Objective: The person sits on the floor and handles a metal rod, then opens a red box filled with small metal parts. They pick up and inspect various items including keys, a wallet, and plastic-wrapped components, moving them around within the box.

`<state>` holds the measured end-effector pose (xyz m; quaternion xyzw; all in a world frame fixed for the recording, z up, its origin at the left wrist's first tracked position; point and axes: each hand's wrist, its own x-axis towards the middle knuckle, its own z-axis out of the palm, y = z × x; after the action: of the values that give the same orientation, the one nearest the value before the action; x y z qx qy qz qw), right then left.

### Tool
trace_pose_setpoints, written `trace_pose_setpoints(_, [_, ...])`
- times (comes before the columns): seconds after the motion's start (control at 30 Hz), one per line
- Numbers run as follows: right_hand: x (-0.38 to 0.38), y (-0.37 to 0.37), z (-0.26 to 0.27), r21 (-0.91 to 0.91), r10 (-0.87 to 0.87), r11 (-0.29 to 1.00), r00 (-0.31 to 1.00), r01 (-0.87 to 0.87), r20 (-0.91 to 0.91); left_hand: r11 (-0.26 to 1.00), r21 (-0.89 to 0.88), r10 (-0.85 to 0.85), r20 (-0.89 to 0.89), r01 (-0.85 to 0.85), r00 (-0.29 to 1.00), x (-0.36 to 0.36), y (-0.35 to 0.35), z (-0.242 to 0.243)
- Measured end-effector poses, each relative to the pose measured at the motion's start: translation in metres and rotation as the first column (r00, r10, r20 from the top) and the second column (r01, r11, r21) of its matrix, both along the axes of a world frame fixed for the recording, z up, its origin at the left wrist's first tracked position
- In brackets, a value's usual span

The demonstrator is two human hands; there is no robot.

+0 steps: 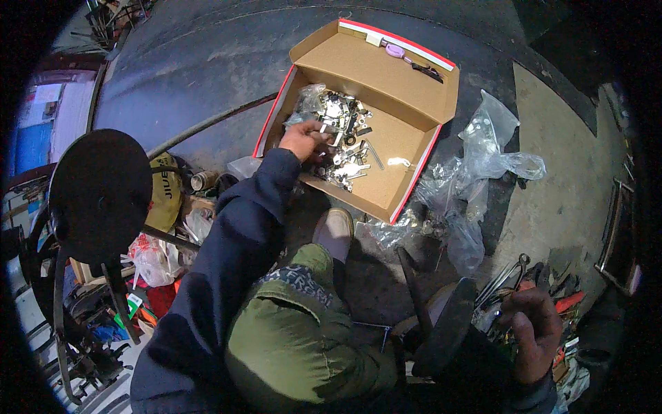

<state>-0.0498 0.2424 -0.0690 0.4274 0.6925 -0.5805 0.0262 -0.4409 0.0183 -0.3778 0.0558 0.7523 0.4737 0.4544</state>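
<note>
My left hand point(305, 141) reaches over the near left side of an open cardboard box point(395, 178) with red edges. Its fingertips are among a heap of small metal hardware point(339, 111), with bolts, nuts and black pieces mixed in. A small pale piece shows at the fingers, but whether they grip it is unclear. A clear plastic bag point(310, 98) lies at the heap's far left. At the lower right, my right hand point(535, 328) is raised above hand tools, its fingers curled. A tiny bright spot shows by its fingertips; I cannot tell if something is held.
Clear plastic bags point(483, 150) lie right of the box. Wrenches point(499, 284) and other tools crowd the lower right. A black round plate point(101, 196) on a stand rises at left, near a yellow sack point(166, 191). A hex key point(374, 155) lies inside the box.
</note>
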Motion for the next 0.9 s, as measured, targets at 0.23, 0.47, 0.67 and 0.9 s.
trace_pose_setpoints(0.23, [-0.004,0.001,0.0,-0.034,0.026,0.999,1.0,-0.025,0.011,0.9,-0.302,-0.421,-0.423,0.313,0.802,0.01,0.01,0.003])
trace_pose_setpoints(0.47, [-0.006,0.0,-0.001,-0.058,0.046,0.997,0.999,-0.044,0.024,0.664,-0.669,-0.681,-0.355,0.335,0.64,0.025,0.02,0.005])
trace_pose_setpoints(0.67, [-0.008,-0.002,-0.002,-0.114,-0.008,0.993,1.0,0.01,0.016,0.618,-0.708,-0.715,-0.327,0.34,0.618,0.028,0.025,-0.002])
trace_pose_setpoints(0.9, [-0.008,-0.001,-0.002,-0.096,0.012,0.995,0.999,-0.009,0.031,0.946,0.144,-0.291,-0.017,0.291,0.956,0.021,0.009,-0.019])
